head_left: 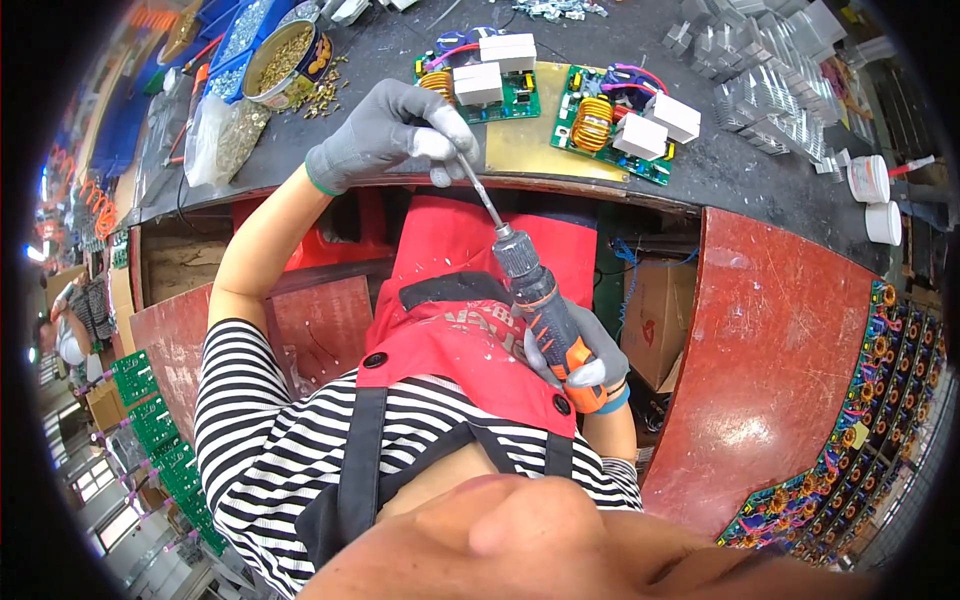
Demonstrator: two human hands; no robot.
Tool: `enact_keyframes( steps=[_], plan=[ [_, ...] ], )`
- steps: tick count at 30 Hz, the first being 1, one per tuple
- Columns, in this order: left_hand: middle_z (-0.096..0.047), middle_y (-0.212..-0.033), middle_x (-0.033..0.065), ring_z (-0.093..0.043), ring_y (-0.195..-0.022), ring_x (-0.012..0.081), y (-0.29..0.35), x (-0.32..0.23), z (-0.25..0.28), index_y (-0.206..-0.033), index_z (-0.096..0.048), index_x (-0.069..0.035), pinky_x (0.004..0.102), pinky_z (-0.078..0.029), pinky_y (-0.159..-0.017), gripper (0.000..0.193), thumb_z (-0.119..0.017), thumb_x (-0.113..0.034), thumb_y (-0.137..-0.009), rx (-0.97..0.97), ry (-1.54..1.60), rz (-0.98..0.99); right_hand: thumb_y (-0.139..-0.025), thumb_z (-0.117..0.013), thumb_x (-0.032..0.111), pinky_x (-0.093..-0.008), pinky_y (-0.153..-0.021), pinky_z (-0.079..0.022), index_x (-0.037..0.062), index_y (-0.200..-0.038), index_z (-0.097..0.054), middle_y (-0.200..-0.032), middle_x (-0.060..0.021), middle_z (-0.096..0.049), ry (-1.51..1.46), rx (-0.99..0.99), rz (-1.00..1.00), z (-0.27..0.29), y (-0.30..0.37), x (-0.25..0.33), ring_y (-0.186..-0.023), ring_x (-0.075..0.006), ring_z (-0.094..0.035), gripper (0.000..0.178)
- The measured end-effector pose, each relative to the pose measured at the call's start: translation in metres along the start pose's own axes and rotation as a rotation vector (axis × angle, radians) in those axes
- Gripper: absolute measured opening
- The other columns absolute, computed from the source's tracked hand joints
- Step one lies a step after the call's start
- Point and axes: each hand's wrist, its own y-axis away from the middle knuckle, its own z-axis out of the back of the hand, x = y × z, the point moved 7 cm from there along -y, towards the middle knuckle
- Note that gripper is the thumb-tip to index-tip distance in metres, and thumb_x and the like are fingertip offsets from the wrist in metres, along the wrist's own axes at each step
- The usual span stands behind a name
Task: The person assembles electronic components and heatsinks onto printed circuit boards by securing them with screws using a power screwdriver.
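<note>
My right hand point(592, 368), in a grey glove, is wrapped round a black and orange electric screwdriver point(540, 305) in front of the red apron. Its long metal bit point(484, 193) points up and away toward the bench. At the bit's far end, the thumb and fingers of my gloved left hand point(408, 130) are pinched together on the tip. Whether a small screw sits there is hidden by the fingers. Just beyond lies a green circuit board point(517, 100) with white blocks and a copper coil. A similar circuit board point(567, 133) lies to its right, partly on a brass-coloured plate point(510, 150).
A tub of brass-coloured screws point(285, 62) stands at the back left, with loose screws beside it and a clear plastic bag point(222, 140) in front. Aluminium heat sinks point(765, 95) are heaped at the right. White tubs point(868, 180) stand near the bench's right edge.
</note>
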Motion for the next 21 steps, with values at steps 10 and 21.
enact_keyframes(
  steps=[10,21],
  plan=[
    [-0.068,-0.101,0.0142,-0.067,-0.091,0.019,-0.045,-0.004,-0.03,-0.116,-0.062,0.004,0.0293,-0.056,-0.075,0.03,-0.065,-0.012,-0.091,-0.087,-0.224,0.032,-0.064,-0.08,0.013,-0.0309,-0.074,-0.052,-0.0012,-0.14,-0.038,-0.097,-0.01,-0.065,0.899,-0.377,0.205,0.006,0.027,0.031,-0.078,-0.0131,-0.062,0.088],
    [-0.061,-0.128,0.0196,-0.058,-0.12,0.0363,-0.334,0.036,0.016,-0.143,-0.042,-0.008,0.0415,-0.046,-0.101,0.081,-0.079,-0.037,-0.077,-0.363,-1.468,-0.067,-0.067,-0.068,0.002,-0.0321,-0.052,-0.053,0.0018,-0.131,-0.039,-0.093,-0.0116,-0.059,0.487,-0.621,0.514,0.029,0.055,0.043,-0.061,-0.0179,-0.063,0.07]
  ],
)
